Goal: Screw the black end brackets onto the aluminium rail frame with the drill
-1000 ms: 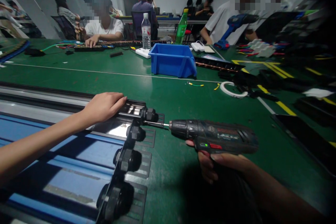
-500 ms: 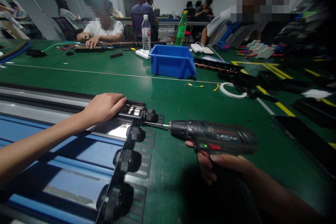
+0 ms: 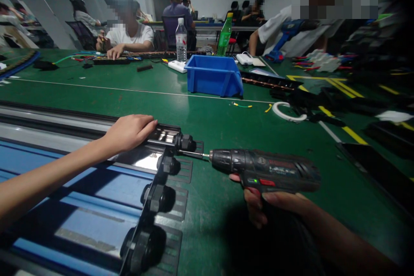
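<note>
My left hand [image 3: 131, 131] lies over the right end of a black and silver metal rail [image 3: 64, 120], closed on it with the fingertips hidden on the far side. My right hand [image 3: 274, 202] is wrapped round the grip of a black cordless drill [image 3: 265, 168], a finger at the red trigger and a small green light showing. From the chuck a long thin bit [image 3: 196, 154] reaches left to the end plate, close beside a black cable gland [image 3: 186, 142]. Several larger glands [image 3: 158, 198] stick out along this plate. Blue panels [image 3: 84, 215] lie below the rail.
Beyond the rail stand a blue bin [image 3: 213, 75], a water bottle [image 3: 181, 41] and a green bottle [image 3: 224, 36]. A white ring [image 3: 289, 112] and short wires lie right of the bin. Co-workers sit across the green table [image 3: 145, 103]; one person at right is near a blue drill [image 3: 284, 39].
The view has shifted slightly. My hands, the rail and the drill keep their places relative to each other. A co-worker across the table has raised one hand.
</note>
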`<state>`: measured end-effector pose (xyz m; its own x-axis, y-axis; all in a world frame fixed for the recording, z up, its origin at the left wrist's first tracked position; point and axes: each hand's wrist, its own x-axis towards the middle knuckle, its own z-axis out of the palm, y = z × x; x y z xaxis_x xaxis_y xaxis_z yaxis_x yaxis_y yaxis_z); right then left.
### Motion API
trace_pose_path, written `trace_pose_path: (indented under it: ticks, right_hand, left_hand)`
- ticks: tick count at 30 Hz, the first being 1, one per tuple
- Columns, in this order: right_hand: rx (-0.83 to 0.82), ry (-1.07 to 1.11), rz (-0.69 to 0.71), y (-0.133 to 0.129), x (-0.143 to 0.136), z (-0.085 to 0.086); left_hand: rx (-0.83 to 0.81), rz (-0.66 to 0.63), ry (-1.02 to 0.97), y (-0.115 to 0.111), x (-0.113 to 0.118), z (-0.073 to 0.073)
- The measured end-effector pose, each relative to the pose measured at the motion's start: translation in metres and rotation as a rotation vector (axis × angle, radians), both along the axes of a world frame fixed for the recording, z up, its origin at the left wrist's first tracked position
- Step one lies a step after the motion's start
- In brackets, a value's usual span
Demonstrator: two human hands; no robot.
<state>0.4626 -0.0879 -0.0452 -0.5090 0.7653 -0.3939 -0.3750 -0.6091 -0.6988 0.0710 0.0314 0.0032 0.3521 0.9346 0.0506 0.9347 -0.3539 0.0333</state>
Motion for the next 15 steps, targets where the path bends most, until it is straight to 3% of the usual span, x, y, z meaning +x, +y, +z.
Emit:
trace_pose_path:
  ticks: [15]
  right_hand:
    - [0.075,0.021,0.044,0.0038,0.0033,-0.0051]
  left_hand:
    - [-0.001,-0.01,-0.028,-0.0002,0.0001,0.0]
